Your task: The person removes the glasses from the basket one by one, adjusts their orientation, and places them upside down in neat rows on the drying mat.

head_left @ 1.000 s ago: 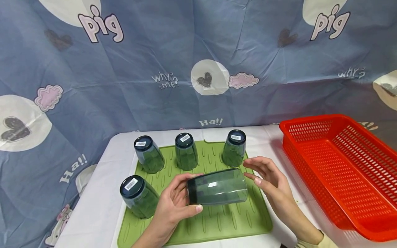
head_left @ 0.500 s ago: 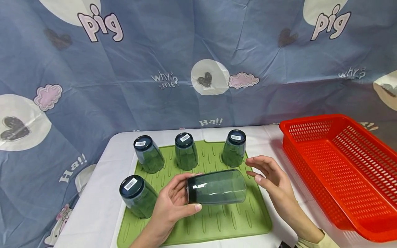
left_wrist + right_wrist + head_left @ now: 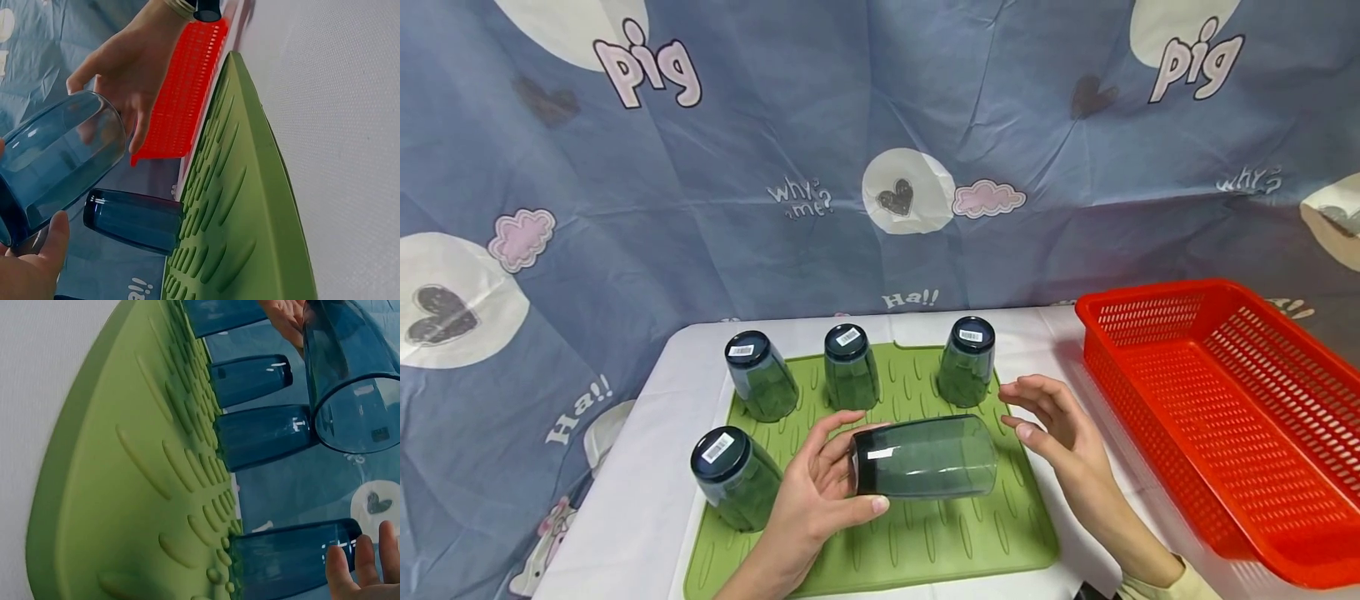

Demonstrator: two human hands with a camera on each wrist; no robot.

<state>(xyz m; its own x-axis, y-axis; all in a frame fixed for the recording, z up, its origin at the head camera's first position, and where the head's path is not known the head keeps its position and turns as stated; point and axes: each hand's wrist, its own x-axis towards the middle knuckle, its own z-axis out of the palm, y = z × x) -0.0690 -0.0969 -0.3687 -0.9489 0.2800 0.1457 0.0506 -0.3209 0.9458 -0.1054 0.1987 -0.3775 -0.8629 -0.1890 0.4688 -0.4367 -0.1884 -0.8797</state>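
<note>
Fingers [image 3: 831, 433] of the left hand [image 3: 820, 492] curl round the base end of a dark tumbler [image 3: 925, 457], thumb underneath, holding it on its side above the green ribbed mat [image 3: 925, 542]. Right hand [image 3: 1060, 442] stands just beside the tumbler's open end, fingers relaxed and slightly spread; the head view shows a narrow gap, so no contact is recorded. Four further tumblers stand inverted on the mat: three in a back row [image 3: 760, 375], [image 3: 850, 367], [image 3: 967, 360] and one at the front left [image 3: 733, 477], each with a barcode label on its base. A red perforated basket [image 3: 1225, 417] sits on the white desk [image 3: 647, 500] to the right of the mat, well apart from the held tumbler. The left wrist view adds what the head view lacks: the held tumbler [image 3: 56, 156] is clear of the mat's surface, with the right hand [image 3: 125, 69] behind it and one inverted tumbler [image 3: 134, 220] standing beyond. The right wrist view looks along the mat [image 3: 125, 487] at the rim of the held tumbler [image 3: 350, 381]; only the fingertips [image 3: 340, 569] of the right hand show there.
</note>
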